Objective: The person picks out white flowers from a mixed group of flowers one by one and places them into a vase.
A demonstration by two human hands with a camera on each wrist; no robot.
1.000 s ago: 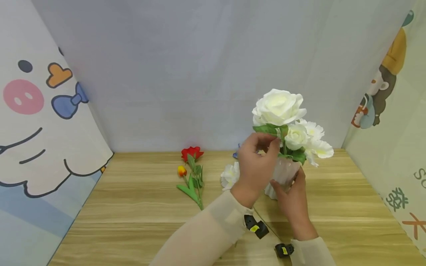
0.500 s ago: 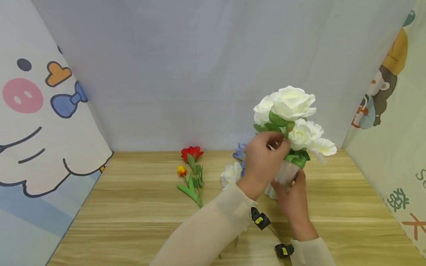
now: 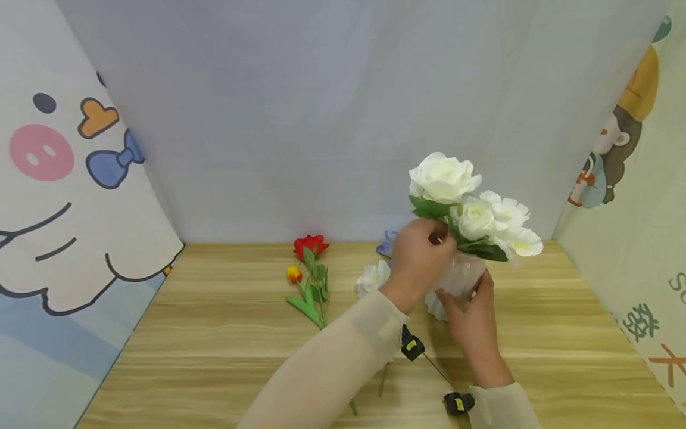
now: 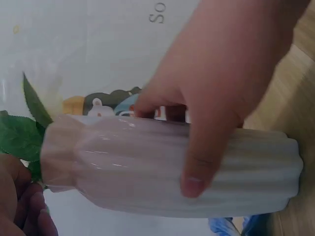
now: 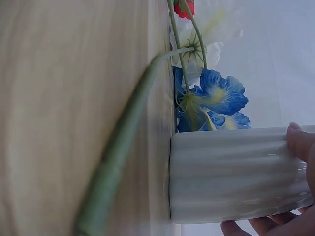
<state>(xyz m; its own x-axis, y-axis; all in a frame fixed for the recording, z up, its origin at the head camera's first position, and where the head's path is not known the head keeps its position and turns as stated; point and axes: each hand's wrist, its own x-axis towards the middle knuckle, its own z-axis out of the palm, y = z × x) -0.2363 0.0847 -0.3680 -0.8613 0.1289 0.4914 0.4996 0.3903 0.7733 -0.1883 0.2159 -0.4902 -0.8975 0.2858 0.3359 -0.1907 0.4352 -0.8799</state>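
A white vase (image 3: 455, 283) with wavy ribs stands upright on the table, gripped around its side by my right hand (image 3: 474, 333). White artificial flowers rise from its mouth: a large rose (image 3: 443, 179), a smaller rose (image 3: 476, 218) and ruffled white blooms (image 3: 517, 229) leaning right. My left hand (image 3: 420, 256) pinches the stems just above the rim, below the large rose; its fingertips are partly hidden. In the left wrist view, left fingers (image 4: 34, 211) sit right at the vase mouth beside green leaves (image 4: 22, 137), and the right thumb lies across the ribbed vase wall.
A red flower (image 3: 311, 246) and an orange-yellow tulip (image 3: 294, 274) lie on the wooden table (image 3: 225, 339) to the left. Behind my left arm lie a white flower (image 3: 372, 279) and a blue flower (image 5: 221, 93). A loose stem (image 5: 123, 137) crosses near the right wrist. Printed cloths hang around.
The large rose swung right, showing a second big rose behind it, then came back left and now sits a little lower. My left hand moved with it; my right hand stayed on the vase.
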